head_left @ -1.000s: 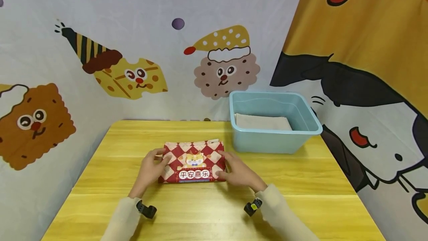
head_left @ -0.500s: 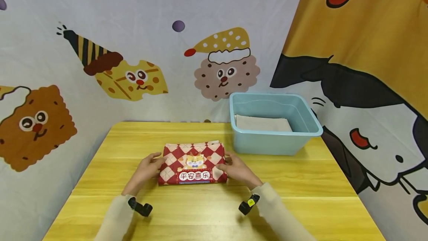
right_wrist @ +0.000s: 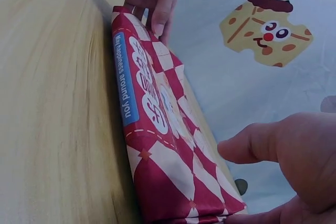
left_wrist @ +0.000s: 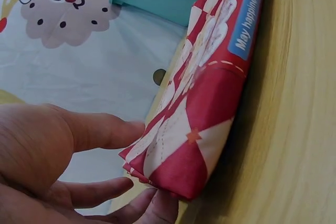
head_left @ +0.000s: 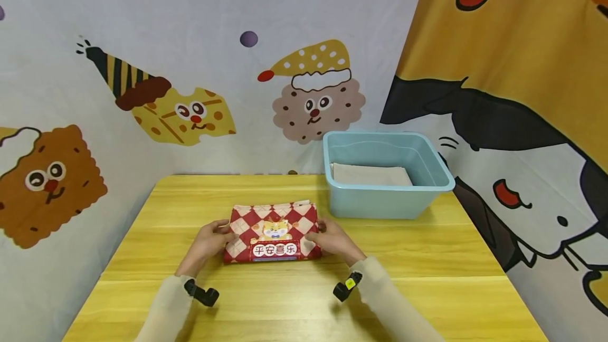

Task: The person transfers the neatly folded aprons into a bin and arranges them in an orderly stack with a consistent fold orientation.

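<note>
A folded cloth (head_left: 274, 231) in red and cream diamond checks lies on the table, with a cartoon animal and a line of white-ringed characters on its front. My left hand (head_left: 207, 243) pinches its left end; in the left wrist view the thumb lies at the top face and the fingers (left_wrist: 157, 206) reach under the edge. At the opposite end my right hand (head_left: 336, 240) holds the cloth between a thumb above and fingers partly hidden behind it. The folded layers show as a thick edge in the left wrist view.
A light blue plastic bin (head_left: 375, 202) stands at the back right of the wooden table (head_left: 285, 305), a beige folded cloth (head_left: 370, 174) inside it. Behind the table hangs a curtain (head_left: 204, 9) printed with cartoon snacks. Each wrist wears a small black camera (head_left: 201, 293).
My left hand has slid outward from over the cloth to its left end. My right hand's fingers have moved from its top to behind its right end. The cloth stays nearly in place.
</note>
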Demonstrator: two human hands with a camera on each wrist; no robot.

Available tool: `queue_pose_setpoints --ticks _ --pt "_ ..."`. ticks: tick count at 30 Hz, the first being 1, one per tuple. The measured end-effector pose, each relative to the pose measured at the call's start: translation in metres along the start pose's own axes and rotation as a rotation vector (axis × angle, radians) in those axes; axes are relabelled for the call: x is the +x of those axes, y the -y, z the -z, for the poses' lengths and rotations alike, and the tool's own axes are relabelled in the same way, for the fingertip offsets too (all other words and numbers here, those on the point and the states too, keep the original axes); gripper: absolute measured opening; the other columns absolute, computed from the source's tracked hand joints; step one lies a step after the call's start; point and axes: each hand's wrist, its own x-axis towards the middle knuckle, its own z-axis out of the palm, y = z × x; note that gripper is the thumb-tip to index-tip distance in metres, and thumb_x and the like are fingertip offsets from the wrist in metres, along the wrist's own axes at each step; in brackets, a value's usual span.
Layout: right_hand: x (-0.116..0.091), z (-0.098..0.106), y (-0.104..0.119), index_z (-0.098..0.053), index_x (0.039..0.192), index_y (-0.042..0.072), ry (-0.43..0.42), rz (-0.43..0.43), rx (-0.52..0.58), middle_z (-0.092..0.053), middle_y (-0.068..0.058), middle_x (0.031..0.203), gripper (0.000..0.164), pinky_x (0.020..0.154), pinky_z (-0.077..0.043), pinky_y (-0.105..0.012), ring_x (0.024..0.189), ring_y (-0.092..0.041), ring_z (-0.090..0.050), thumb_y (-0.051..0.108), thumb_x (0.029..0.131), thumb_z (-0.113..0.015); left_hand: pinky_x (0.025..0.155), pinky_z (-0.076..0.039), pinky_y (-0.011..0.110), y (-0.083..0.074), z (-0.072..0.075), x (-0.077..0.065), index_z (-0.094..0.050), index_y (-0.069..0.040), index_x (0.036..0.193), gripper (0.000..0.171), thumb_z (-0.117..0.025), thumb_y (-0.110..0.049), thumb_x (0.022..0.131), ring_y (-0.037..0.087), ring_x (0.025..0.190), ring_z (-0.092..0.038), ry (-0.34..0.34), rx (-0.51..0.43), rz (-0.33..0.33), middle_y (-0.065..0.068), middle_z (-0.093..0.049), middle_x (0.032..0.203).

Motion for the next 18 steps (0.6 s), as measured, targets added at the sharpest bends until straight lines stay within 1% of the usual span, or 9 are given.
queue_pose_setpoints --ticks 5,8,9,11,15,18 --pt "-0.0004 0.0003 0.0030 -0.047 0.131 0.003 -0.007 -0.005 0.010 -0.054 -0.014 0.123 0.063 0.075 -0.053 -0.035 0.100 -0.024 -0.055 0.030 0.080 -0.071 0.074 -0.055 0.034 -0.0005 0.0028 -0.0021 -0.039 -0.004 0.139 0.062 -0.068 -0.017 0.086 0.029 0.102 -0.061 0.004 -0.015 0.006 0.026 -0.049 0.131" --pt "-0.0009 0.0012 0.0053 -0.048 0.128 0.001 -0.016 -0.015 0.011 -0.057 -0.013 0.115 0.062 0.071 -0.052 -0.032 0.092 -0.022 -0.056 0.031 0.080 -0.071 0.072 -0.055 0.033 0.0000 0.0043 -0.0024 -0.041 -0.003 0.138 0.060 -0.067 -0.016 0.086 0.025 0.096 -0.063 0.005 -0.017 0.007 0.027 -0.051 0.128" --pt "-0.0009 0.0013 0.0057 -0.049 0.126 0.000 -0.015 -0.022 0.015 -0.058 -0.013 0.111 0.059 0.069 -0.052 -0.032 0.089 -0.022 -0.057 0.031 0.080 -0.071 0.071 -0.055 0.033 0.0002 0.0048 -0.0023 -0.042 -0.003 0.137 0.059 -0.067 -0.016 0.086 0.024 0.094 -0.063 0.006 -0.019 0.011 0.027 -0.052 0.127" --pt "-0.0015 0.0018 0.0069 -0.053 0.117 -0.001 -0.023 -0.040 0.010 -0.059 -0.012 0.101 0.053 0.066 -0.052 -0.033 0.082 -0.021 -0.058 0.032 0.079 -0.070 0.071 -0.055 0.033 0.0003 0.0055 -0.0020 -0.043 -0.003 0.137 0.057 -0.066 -0.017 0.086 0.022 0.092 -0.063 0.008 -0.024 0.020 0.026 -0.054 0.126" --pt "-0.0030 0.0026 0.0078 -0.058 0.090 0.004 -0.032 -0.059 -0.006 -0.059 -0.007 0.080 0.035 0.061 -0.050 -0.037 0.067 -0.021 -0.057 0.034 0.078 -0.070 0.072 -0.056 0.034 0.0025 0.0068 -0.0005 -0.043 -0.002 0.137 0.057 -0.065 -0.019 0.087 0.022 0.091 -0.064 0.026 -0.034 0.025 0.025 -0.055 0.123" --pt "-0.0040 0.0030 0.0079 -0.059 0.079 0.007 -0.032 -0.062 -0.013 -0.058 -0.004 0.069 0.030 0.058 -0.049 -0.037 0.060 -0.020 -0.056 0.035 0.077 -0.071 0.074 -0.055 0.034 0.0068 0.0082 0.0016 -0.043 -0.002 0.137 0.057 -0.064 -0.021 0.088 0.022 0.093 -0.063 0.036 -0.032 0.018 0.024 -0.055 0.123"
